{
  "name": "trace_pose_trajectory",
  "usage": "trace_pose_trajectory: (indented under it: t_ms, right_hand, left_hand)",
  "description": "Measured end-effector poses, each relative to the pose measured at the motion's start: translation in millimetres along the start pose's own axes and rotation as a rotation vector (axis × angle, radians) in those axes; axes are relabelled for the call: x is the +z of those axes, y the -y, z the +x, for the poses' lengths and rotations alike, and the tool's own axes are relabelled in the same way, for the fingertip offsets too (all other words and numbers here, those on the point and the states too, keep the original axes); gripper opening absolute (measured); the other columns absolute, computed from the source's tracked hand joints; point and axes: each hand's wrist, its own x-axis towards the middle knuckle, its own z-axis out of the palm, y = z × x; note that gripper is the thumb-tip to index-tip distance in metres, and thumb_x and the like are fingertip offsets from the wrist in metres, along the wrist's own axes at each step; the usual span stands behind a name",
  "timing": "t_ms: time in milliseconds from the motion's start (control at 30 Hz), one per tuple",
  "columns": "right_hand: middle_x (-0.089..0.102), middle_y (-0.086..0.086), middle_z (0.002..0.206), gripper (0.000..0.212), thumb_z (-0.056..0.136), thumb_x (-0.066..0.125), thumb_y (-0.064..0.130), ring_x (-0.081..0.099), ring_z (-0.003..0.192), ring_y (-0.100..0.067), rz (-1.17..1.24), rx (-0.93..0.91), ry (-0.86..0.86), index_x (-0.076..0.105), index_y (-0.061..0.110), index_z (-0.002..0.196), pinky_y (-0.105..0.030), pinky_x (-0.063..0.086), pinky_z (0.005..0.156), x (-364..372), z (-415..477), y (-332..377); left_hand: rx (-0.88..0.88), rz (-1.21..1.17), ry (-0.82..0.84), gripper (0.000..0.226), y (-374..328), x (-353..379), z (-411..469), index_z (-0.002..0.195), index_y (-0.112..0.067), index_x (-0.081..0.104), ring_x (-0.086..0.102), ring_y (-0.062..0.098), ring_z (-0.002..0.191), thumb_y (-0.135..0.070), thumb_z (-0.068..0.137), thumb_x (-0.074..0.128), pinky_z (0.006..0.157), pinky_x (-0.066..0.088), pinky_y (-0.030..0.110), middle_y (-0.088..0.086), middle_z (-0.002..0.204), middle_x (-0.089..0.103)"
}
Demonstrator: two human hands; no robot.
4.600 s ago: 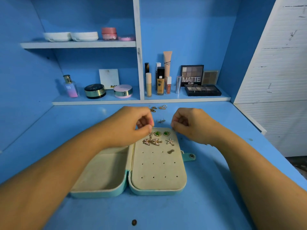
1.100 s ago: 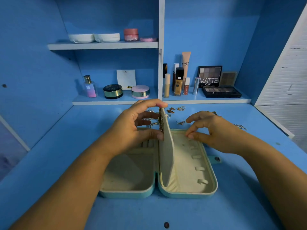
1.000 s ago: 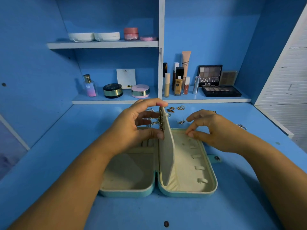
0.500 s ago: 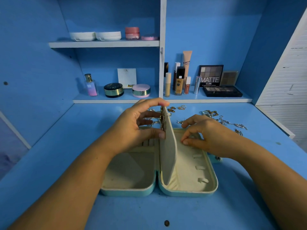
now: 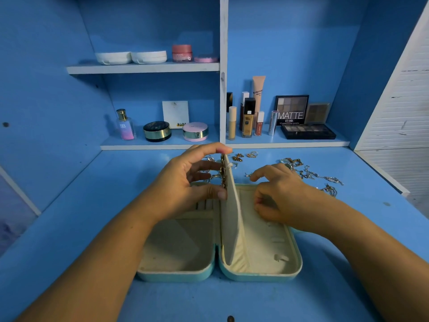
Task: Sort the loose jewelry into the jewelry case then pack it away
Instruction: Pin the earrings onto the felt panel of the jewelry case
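Note:
A teal jewelry case (image 5: 290, 270) lies open on the blue desk, cream inside. My left hand (image 5: 185, 189) holds its middle earring panel (image 5: 232, 228) upright between thumb and index finger. Earrings (image 5: 222, 170) are pinned on the panel's left face. My right hand (image 5: 283, 194) rests in the top of the right half, fingers curled down onto the lining above the small necklace tabs (image 5: 281, 257). Whether it pinches anything is hidden. Loose earrings (image 5: 243, 156) and tangled chains (image 5: 311, 174) lie on the desk behind the case.
Behind the desk, low shelves carry a perfume bottle (image 5: 125, 125), compacts, tubes and an eyeshadow palette (image 5: 306, 131). A white slatted panel (image 5: 399, 112) bounds the right side. A small dark object (image 5: 230, 318) lies near the front edge.
The earring panel, flat on the right half earlier, now stands upright in my left hand. Over the last second my right hand drew left and down into the right half, its fingers curling.

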Motion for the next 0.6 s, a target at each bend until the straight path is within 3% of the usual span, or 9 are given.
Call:
trace_pose_trajectory:
  t_ms: [67,167,300,433,600]
  right_hand:
    - [0.037,0.004,0.142,0.019,0.092,0.056,0.032,0.028,0.13,-0.015,-0.035,-0.025,-0.028,0.069,0.019,0.096,-0.032,0.026,0.11,1.2,-0.7,1.1]
    - [0.044,-0.001,0.138,0.02,0.092,0.057,0.031,0.034,0.128,-0.022,-0.033,-0.065,-0.085,0.073,0.018,0.094,-0.042,0.034,0.106,1.8,0.1,-0.3]
    - [0.04,0.006,0.14,0.023,0.095,0.053,0.033,0.03,0.127,-0.014,0.01,0.0,-0.047,0.071,0.024,0.105,-0.038,0.032,0.106,-2.0,-0.3,-6.8]
    - [0.047,0.005,0.131,0.019,0.093,0.055,0.03,0.038,0.119,-0.016,0.072,-0.015,-0.138,0.071,0.024,0.102,-0.035,0.036,0.1,-5.6,-2.2,-12.7]
    - [0.045,0.008,0.132,0.013,0.089,0.062,0.033,0.036,0.118,-0.011,0.079,-0.061,-0.101,0.072,0.031,0.098,-0.034,0.037,0.1,-4.1,-2.6,-10.8]
  left_hand:
    - [0.001,0.007,0.003,0.06,-0.3,0.1,0.1,0.109,-0.051,0.063,0.064,0.01,0.109,-0.022,0.06,0.081,0.096,0.052,0.028,-0.008,0.115,0.067]
    - [-0.001,-0.01,-0.006,0.059,-0.3,0.2,0.1,0.108,-0.05,0.064,0.065,0.01,0.108,-0.021,0.059,0.081,0.093,0.053,0.027,-0.006,0.115,0.067]
    - [-0.008,-0.022,-0.003,0.059,-0.7,0.4,-0.4,0.11,-0.047,0.064,0.065,0.012,0.108,-0.021,0.06,0.08,0.091,0.054,0.029,-0.004,0.115,0.067]
    - [-0.01,-0.03,-0.003,0.059,-1.1,0.2,-0.9,0.112,-0.044,0.063,0.065,0.012,0.108,-0.019,0.061,0.08,0.088,0.055,0.026,-0.003,0.114,0.068]
    - [-0.012,-0.032,-0.001,0.06,-0.8,0.2,-0.7,0.11,-0.049,0.064,0.065,0.011,0.108,-0.02,0.06,0.08,0.088,0.054,0.026,-0.008,0.112,0.068]
